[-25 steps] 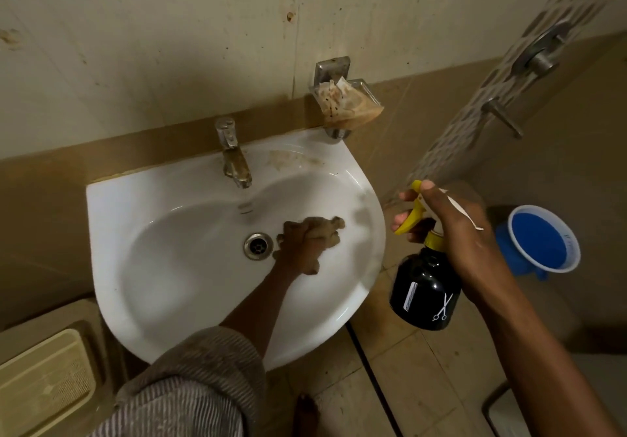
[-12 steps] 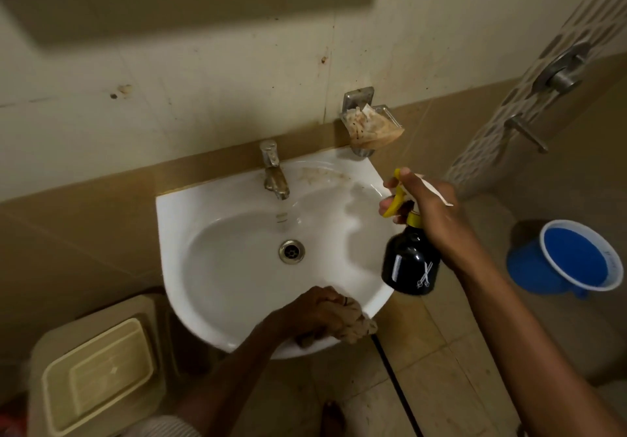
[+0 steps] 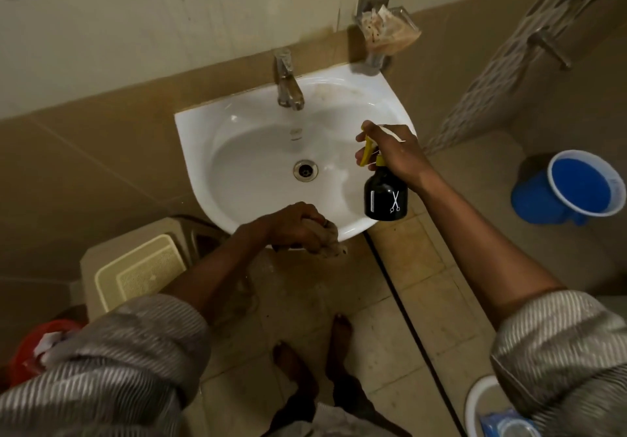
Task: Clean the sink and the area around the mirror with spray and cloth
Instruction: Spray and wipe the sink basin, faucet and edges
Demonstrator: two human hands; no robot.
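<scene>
1. Your left hand (image 3: pixel 295 224) is gripping the crumpled beige cloth (image 3: pixel 330 240) tight and pressing it on the front lip of the white ceramic wall sink (image 3: pixel 203 151). A second ago it was scrubbing inside the bowl next to the metal drain (image 3: pixel 306 171), so you're done with the basin for now and working the outer rim.
2. Your right hand (image 3: pixel 397 151) is wrapped around the neck of the black spray bottle with the yellow trigger (image 3: pixel 385 196), fingers on the trigger, holding it over the bowl's right side. Earlier it was hanging out past the rim over the floor, so it's coming in, probably for another squirt.
3. Compared with half a second back, the cloth hand is sitting on pretty much the same spot of the lip.
4. There's a brownish smear behind the chrome tap (image 3: pixel 288 84), so that ledge is looking like it's waiting for a wipe. No mirror showing here, so I'm guessing that part's not done yet.
</scene>
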